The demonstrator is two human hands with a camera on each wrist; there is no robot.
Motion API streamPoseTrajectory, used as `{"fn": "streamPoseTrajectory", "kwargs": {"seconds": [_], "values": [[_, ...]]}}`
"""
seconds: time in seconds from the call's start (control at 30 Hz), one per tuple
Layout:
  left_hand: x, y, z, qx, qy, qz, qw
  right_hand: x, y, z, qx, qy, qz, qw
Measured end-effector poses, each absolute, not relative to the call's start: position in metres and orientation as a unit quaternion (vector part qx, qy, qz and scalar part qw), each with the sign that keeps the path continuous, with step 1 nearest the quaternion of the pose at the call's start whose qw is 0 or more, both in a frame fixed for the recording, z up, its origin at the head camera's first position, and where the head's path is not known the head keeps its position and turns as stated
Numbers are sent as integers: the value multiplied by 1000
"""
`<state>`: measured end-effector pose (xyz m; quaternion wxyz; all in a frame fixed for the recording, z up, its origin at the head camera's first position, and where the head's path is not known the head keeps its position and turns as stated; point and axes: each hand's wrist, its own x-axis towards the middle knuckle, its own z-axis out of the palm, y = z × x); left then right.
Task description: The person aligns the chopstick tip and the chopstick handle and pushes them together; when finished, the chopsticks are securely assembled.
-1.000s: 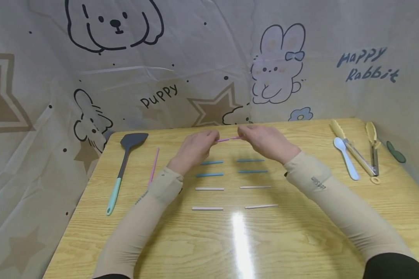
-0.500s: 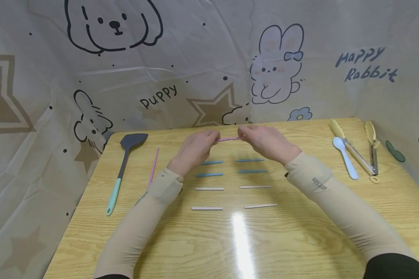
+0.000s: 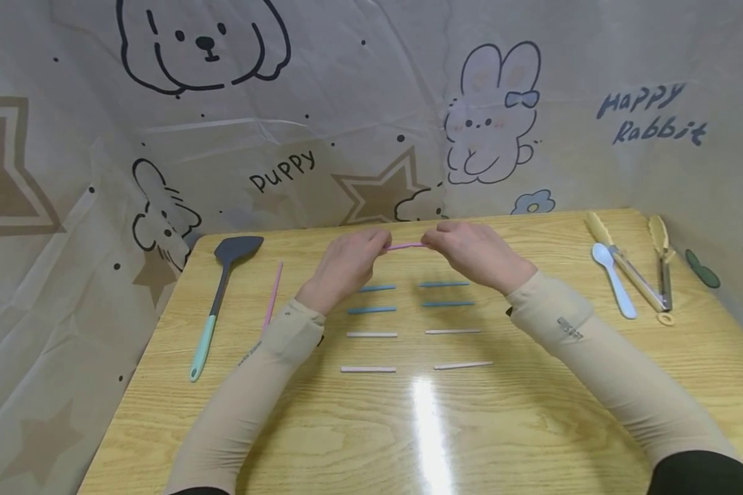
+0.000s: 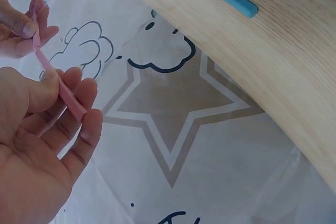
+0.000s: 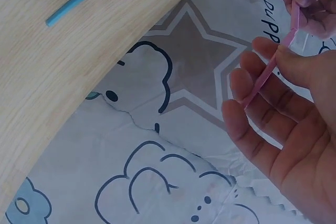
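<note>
Though half-curled, both hands' fingers [image 4: 84,139] [image 5: 247,135] around a pink stick [image 4: 70,99].

4 blue sticks [image 3: 448,304], 4 whitish sticks [image 3: 368,370], 2 pink sticks [image 3: 274,292] (held one poss. 2 pcs.), 1 spatula [image 3: 219,289], 1 spoon [image 3: 613,276], 2 prs. tongs [image 3: 664,269].

A pink stick [image 4: 69,96], perhaps kinked midway, is held aloft, nearly level.
</note>
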<state>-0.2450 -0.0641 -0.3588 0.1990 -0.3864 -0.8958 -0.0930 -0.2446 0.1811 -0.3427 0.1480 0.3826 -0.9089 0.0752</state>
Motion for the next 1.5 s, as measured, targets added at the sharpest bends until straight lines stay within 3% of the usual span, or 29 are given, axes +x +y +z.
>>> {"fn": "streamPoseTrajectory", "kwargs": {"seconds": [0.3,0.67,1.03,1.5], "values": [[-243,-64,-358,-398,-886,-83,221,-241,179,-339,398,-896,73,182],[-239,-65,-355,-417,-882,-72,206,-237,178,-339,405,-891,62,196],[-232,-64,-347,-398,-880,-71,250,-233,173,-337,408,-884,64,220],[-229,-65,-346,-398,-877,-65,262,-232,171,-339,413,-877,87,231]]}}
